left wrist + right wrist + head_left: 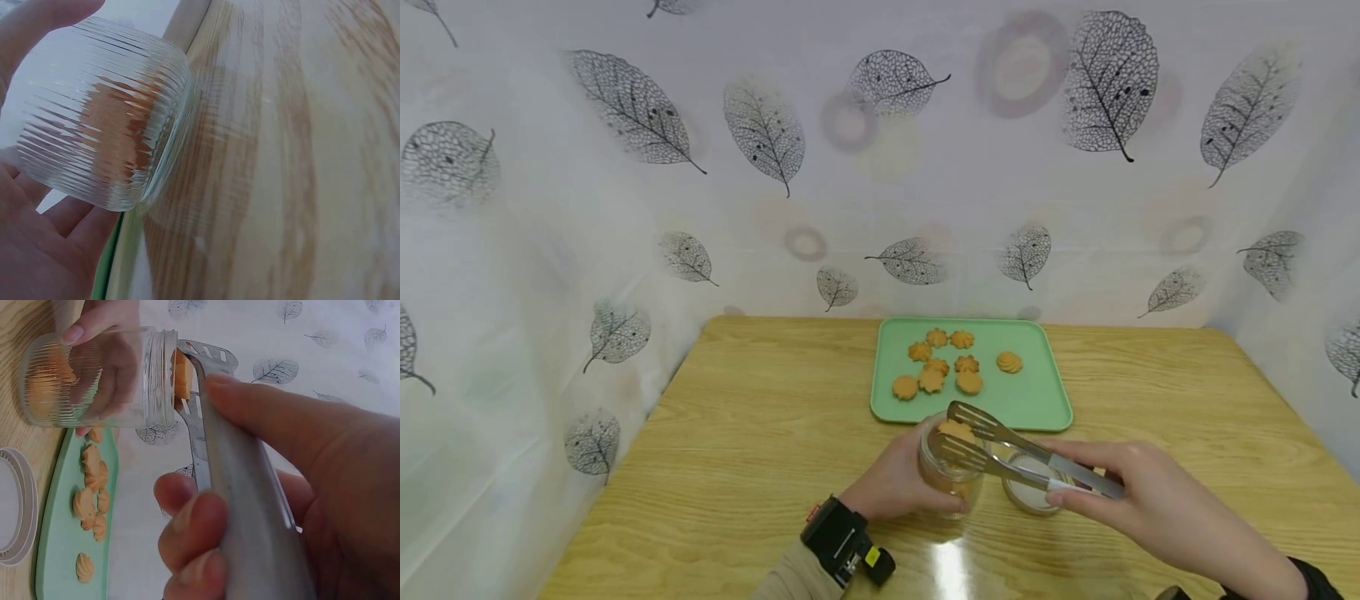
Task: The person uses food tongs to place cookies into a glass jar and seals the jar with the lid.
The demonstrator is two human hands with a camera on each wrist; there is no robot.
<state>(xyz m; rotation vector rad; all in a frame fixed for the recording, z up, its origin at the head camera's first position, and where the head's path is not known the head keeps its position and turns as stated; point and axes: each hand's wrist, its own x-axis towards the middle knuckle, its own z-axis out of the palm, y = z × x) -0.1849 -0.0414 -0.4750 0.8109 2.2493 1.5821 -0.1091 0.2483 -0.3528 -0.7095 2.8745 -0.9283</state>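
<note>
My left hand (898, 479) grips a ribbed clear glass jar (951, 492) around its side, just above the table. Inside the jar, toward its bottom, lies a cookie (119, 128). My right hand (1150, 496) holds metal tongs (1037, 450) with slotted ends. Between those ends, at the jar's mouth, is another golden cookie (183, 375), partly hidden by the tongs. Several piped cookies (967, 382) lie on a green tray (1037, 404) beyond the jar. To the right of the jar, partly behind the tongs, a round lid (9, 506) lies on the table.
The wooden table (760, 400) carries everything here. A pale curtain (820, 208) printed with leaves surrounds its back and sides. A black device (838, 537) is strapped to my left wrist.
</note>
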